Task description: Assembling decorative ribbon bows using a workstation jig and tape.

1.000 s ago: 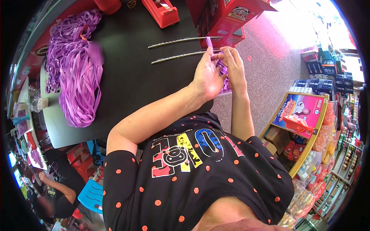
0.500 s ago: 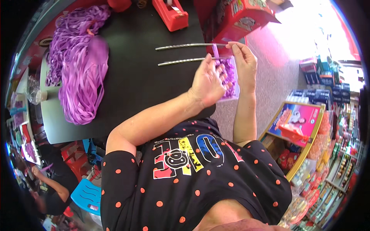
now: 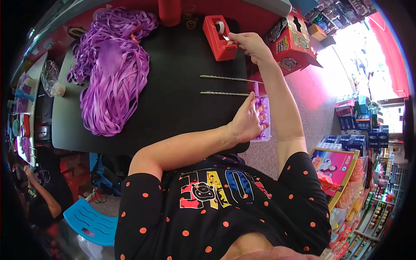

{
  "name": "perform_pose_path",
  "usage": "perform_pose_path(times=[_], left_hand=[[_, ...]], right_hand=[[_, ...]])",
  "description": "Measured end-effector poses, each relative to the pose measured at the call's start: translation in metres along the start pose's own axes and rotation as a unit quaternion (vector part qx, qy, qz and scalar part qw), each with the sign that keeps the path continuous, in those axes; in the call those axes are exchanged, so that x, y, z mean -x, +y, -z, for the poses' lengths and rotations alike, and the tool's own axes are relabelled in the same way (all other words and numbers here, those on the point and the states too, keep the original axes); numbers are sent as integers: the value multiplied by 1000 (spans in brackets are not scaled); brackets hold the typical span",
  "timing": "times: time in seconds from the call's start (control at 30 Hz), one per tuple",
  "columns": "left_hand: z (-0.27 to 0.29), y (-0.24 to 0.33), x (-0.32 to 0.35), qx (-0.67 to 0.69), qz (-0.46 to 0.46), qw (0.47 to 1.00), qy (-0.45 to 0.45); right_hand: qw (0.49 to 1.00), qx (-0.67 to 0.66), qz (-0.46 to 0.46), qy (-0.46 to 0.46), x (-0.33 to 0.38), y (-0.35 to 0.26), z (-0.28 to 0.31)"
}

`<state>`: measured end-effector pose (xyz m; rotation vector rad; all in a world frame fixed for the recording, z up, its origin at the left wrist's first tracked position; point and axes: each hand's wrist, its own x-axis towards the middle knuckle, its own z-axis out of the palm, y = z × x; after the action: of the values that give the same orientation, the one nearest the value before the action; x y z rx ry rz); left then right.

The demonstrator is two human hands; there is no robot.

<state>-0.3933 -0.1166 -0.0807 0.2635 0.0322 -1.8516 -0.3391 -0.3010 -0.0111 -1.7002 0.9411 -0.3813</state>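
My left hand (image 3: pixel 246 122) lies with spread fingers on a clear packet of purple pieces (image 3: pixel 262 118) at the near edge of the black table (image 3: pixel 173 86), pressing it down. My right hand (image 3: pixel 250 42) reaches far across to a red tape dispenser (image 3: pixel 219 38) and pinches the free tape end (image 3: pixel 226 38) at its cutter. Two thin metal rods (image 3: pixel 225 86) lie side by side on the table between my hands, their ends near the packet.
A big heap of purple ribbon (image 3: pixel 112 69) covers the table's left part. A red cylinder (image 3: pixel 170 12) stands at the far edge, and a red carton (image 3: pixel 291 42) sits to the right. A blue stool (image 3: pixel 89 223) and another person (image 3: pixel 41 197) are at the lower left; shelves of goods (image 3: pixel 359 173) line the right.
My right hand left the packet and moved up to the tape dispenser, where it now pinches the tape end. My left hand stayed on the packet.
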Motion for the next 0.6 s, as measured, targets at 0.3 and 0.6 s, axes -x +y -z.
perform_pose_path(times=[0.3, 0.6], left_hand=[[-5, 2, 1, -9, -2, 1000, 4], [-1, 1, -1, -9, 2, 1000, 16]], right_hand=[[991, -104, -77, -41, -19, 6, 5], [984, -163, -35, -56, -2, -4, 17]])
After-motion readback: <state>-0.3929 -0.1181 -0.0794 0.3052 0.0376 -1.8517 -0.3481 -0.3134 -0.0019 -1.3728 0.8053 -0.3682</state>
